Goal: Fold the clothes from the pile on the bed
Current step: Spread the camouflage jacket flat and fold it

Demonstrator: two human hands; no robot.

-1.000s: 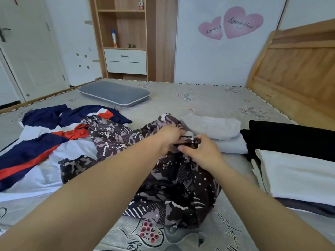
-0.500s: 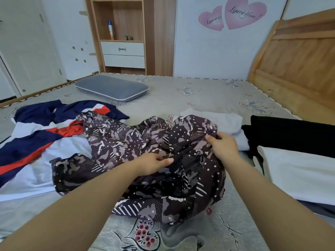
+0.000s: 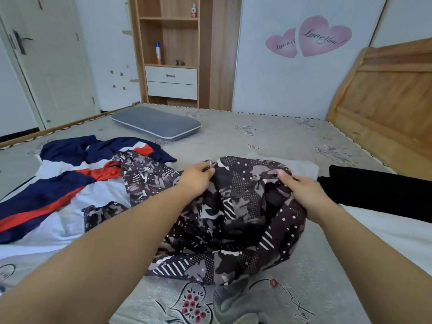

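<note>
Left hand [image 3: 195, 178] and right hand [image 3: 301, 189] pinch patterned garment [image 3: 233, 220] edge; heart stickers [image 3: 308, 37] read "Love You".

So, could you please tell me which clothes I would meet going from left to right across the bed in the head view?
Navy, white and orange garment → dark patterned garment, gripped by the left hand and right hand → black folded garment.

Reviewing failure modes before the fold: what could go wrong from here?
1. The patterned shirt is bunched; both hands (left hand, right hand) pinch only its top edge, so the grip may slip.
2. It overlaps the striped jersey, so lifting may drag that along.
</note>
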